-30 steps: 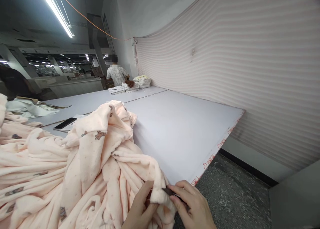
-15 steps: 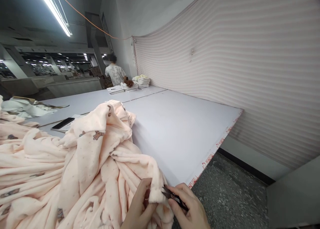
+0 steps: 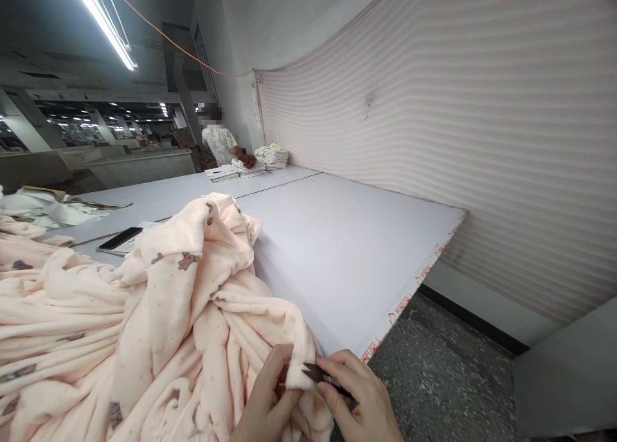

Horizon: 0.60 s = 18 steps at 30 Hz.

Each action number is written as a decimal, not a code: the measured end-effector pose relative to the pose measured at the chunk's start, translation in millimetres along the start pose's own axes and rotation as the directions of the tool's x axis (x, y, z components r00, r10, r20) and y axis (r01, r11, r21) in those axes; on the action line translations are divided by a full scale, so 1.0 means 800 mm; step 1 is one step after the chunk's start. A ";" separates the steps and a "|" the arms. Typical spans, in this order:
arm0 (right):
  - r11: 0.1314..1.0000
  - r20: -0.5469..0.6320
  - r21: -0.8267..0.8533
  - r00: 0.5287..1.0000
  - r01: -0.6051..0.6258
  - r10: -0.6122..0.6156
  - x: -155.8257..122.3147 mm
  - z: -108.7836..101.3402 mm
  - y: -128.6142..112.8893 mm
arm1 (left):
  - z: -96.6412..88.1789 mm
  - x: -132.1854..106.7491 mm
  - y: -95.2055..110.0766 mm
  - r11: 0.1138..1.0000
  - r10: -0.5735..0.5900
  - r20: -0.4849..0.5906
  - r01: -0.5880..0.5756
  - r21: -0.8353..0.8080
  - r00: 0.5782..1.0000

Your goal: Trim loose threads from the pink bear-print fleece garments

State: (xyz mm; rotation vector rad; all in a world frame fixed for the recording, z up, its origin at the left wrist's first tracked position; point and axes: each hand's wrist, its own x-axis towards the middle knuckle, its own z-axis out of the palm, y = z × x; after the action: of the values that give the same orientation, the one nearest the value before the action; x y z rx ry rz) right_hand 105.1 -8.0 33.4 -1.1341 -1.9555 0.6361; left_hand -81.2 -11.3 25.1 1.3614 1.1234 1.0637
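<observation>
Pale peach plush fabric [image 3: 173, 307] with small brown animal prints lies heaped over the left and near side of the table. At the near edge my left hand [image 3: 270, 390] pinches a folded edge of this fabric between thumb and fingers. My right hand [image 3: 361, 394] is closed around small dark thread snips [image 3: 318, 374]. The blades are slightly parted, and their tips lie against the fabric edge beside my left fingers. Part of the snips' handle is hidden in my right hand.
The pale table [image 3: 347, 243] ends at a taped edge on the right, above a speckled floor [image 3: 434, 365]. A phone [image 3: 121, 238] lies on papers at left. White scraps [image 3: 43, 207] lie beyond the heap. A person [image 3: 219, 140] stands by stacked cloth [image 3: 272, 157] at the far end.
The snips' tips have moved left onto the fabric edge, with my right hand shifting slightly that way. My left hand keeps its pinch on the fabric.
</observation>
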 end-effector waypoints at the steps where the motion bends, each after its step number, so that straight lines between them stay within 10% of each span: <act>1: 1.000 -0.012 0.008 1.000 -0.017 0.017 -0.001 0.002 0.001 | 0.001 0.000 0.000 1.000 0.003 0.007 -0.002 -0.015 1.000; 8: 0.984 -0.229 -0.053 0.961 -0.169 0.153 -0.010 0.035 0.019 | 0.004 -0.002 -0.008 0.999 0.028 -0.107 -0.031 -0.026 0.994; 12: 0.965 -0.348 -0.158 0.927 -0.207 0.142 0.001 0.038 0.030 | 0.004 0.005 0.000 0.990 -0.098 0.028 0.100 -0.103 0.995; 18: 0.960 -0.104 -0.105 0.963 -0.258 0.248 0.006 0.015 0.023 | 0.009 0.007 0.010 0.765 -0.350 0.228 0.417 -0.490 0.909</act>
State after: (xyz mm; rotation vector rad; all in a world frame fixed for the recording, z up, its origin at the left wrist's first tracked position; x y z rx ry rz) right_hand 102.8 4.3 14.7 -1.4778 -1.8056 0.5961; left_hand -72.7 -6.9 33.1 0.6998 0.8735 0.8790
